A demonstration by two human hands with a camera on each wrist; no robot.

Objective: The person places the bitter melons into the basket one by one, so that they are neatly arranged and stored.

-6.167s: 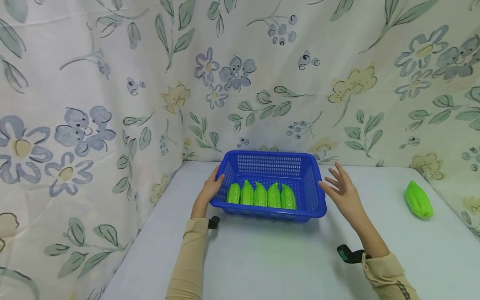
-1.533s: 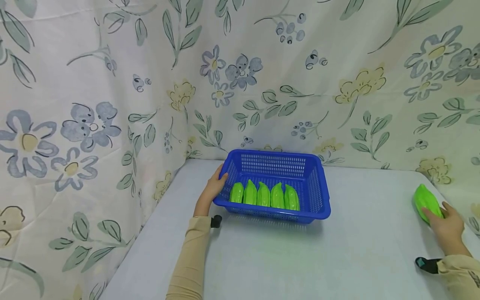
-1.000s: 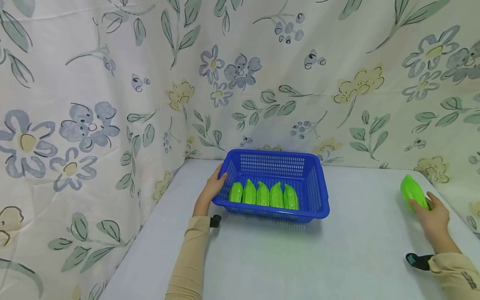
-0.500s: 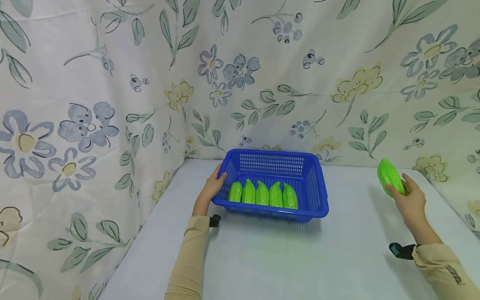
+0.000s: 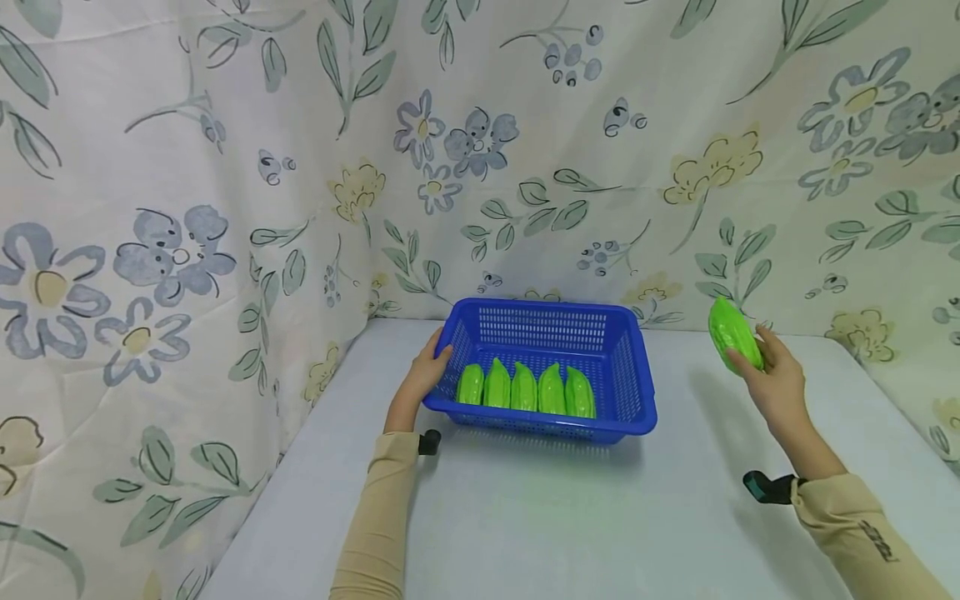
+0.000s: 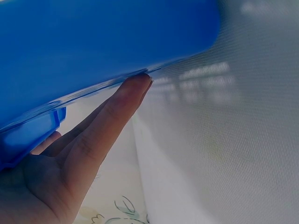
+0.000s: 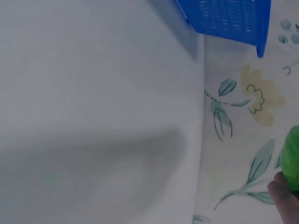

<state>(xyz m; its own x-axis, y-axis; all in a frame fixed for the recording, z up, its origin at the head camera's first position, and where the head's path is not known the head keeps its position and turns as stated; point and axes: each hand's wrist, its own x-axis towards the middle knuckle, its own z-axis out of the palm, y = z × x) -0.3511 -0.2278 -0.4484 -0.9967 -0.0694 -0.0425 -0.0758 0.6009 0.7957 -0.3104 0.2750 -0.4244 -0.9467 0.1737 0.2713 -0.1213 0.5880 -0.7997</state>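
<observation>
A blue plastic basket (image 5: 637, 408) stands at the back of the table, tilted towards me. Several glossy green, ridged, pointed fruits (image 5: 523, 388) lie in a row along its near side. My left hand (image 5: 422, 379) holds the basket's left rim; in the left wrist view a long finger (image 6: 112, 109) lies against the blue plastic. Out to the right and above the table, my right hand (image 5: 780, 387) grips another such green ridged fruit (image 5: 732, 335) between thumb and fingers, pointed end up. Only the edge of this fruit (image 7: 292, 158) shows in the right wrist view.
A white table (image 5: 540, 517) lies under the basket and my arms. Directly behind it hangs a flower-patterned cloth (image 5: 525, 150), which also runs down the left side. Black wrist cameras (image 5: 768, 487) sit at both cuffs.
My right hand let go of the space beside the basket, took the green fruit from the table's right side, lifted it and has carried it leftward. My left hand stays on the basket.
</observation>
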